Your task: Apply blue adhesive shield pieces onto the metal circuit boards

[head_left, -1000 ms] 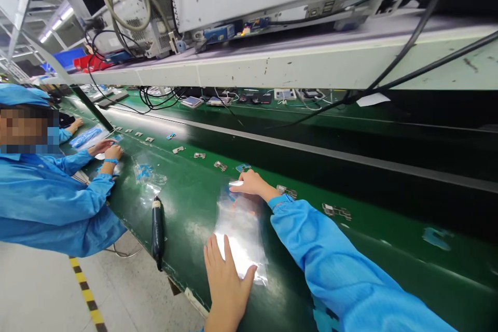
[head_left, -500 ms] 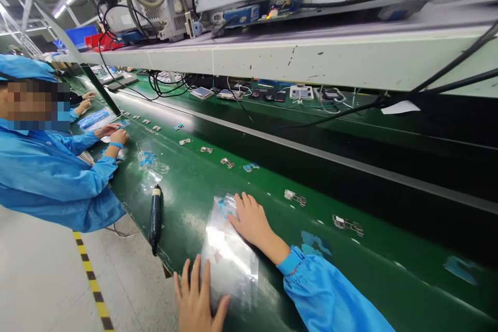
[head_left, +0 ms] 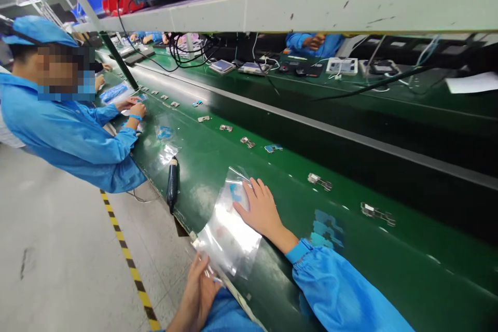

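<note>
A clear plastic sheet [head_left: 223, 223] lies on the green bench, its near end bent over the bench edge. Small blue film pieces [head_left: 235, 192] show at its far end. My right hand [head_left: 264, 207] rests flat on the sheet's far right part, fingers stretched out. Below the bench edge, my left hand [head_left: 198, 288] has its fingers closed around the sheet's near end; part of the grip is hidden. Blue film pieces [head_left: 327, 231] lie to the right of my right hand. Beyond it, small metal plates [head_left: 319, 181] are spaced out in a row.
A dark-handled tool [head_left: 172, 184] lies by the bench edge at left. A co-worker in blue [head_left: 73, 124] handles small things further along. A white shelf beam [head_left: 330, 8] crosses above, with cables [head_left: 190, 54] hanging below it. Across the bench a person's hand [head_left: 314, 41] shows.
My left hand has moved from lying spread on the bench to the edge, taking the sheet's near end and bending it over. My right hand stays on the sheet. The view has shifted downward.
</note>
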`<state>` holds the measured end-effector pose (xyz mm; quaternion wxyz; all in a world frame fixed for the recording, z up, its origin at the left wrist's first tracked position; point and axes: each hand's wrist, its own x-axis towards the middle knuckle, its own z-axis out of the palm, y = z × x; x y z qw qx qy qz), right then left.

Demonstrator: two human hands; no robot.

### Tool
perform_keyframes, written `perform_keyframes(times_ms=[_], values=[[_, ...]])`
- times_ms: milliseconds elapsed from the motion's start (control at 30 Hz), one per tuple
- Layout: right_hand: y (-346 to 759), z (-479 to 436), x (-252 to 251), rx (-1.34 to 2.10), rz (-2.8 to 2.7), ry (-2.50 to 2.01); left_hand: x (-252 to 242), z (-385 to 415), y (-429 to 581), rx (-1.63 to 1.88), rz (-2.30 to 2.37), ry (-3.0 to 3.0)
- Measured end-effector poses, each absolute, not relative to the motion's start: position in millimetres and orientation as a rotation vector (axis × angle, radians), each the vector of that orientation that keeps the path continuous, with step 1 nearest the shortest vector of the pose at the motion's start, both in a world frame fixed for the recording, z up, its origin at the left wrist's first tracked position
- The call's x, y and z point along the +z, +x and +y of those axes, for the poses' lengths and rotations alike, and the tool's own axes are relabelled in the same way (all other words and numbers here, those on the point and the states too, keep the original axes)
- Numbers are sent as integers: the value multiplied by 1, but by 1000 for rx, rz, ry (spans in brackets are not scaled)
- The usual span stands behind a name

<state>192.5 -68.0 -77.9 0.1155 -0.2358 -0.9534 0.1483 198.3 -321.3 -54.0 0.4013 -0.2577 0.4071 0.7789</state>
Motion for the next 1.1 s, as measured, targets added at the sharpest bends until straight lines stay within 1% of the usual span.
perform_keyframes(times_ms=[133, 300, 367, 467, 567, 633, 667, 767, 833, 933, 1100], values=[[203, -94, -74, 418, -2759, -693, -48, -333, 201, 1978, 1042, -740], [223, -145, -71, 431, -2706, -680, -53, -365, 210, 1850, 1241, -830], [237, -170, -72, 497, -2689, -671, -52, -378, 212, 1813, 1289, -795], [256, -192, -73, 687, -2673, -719, -50, -390, 211, 1771, 1355, -700], [257, -175, -66, 878, -2643, -896, -53, -396, 199, 1683, 1513, -555], [243, -144, -58, 880, -2614, -1060, -55, -398, 185, 1605, 1645, -483], [233, -127, -54, 812, -2612, -1106, -55, -398, 177, 1576, 1697, -464], [206, -91, -43, 774, -2787, -956, -49, -399, 157, 1551, 1758, -433], [200, -85, -41, 799, -2859, -898, -42, -399, 153, 1551, 1693, -374], [213, -88, -43, 800, -2892, -934, -39, -404, 159, 1581, 1391, -304], [244, -81, -46, 697, -2898, -952, -55, -418, 167, 1574, 975, -385]])
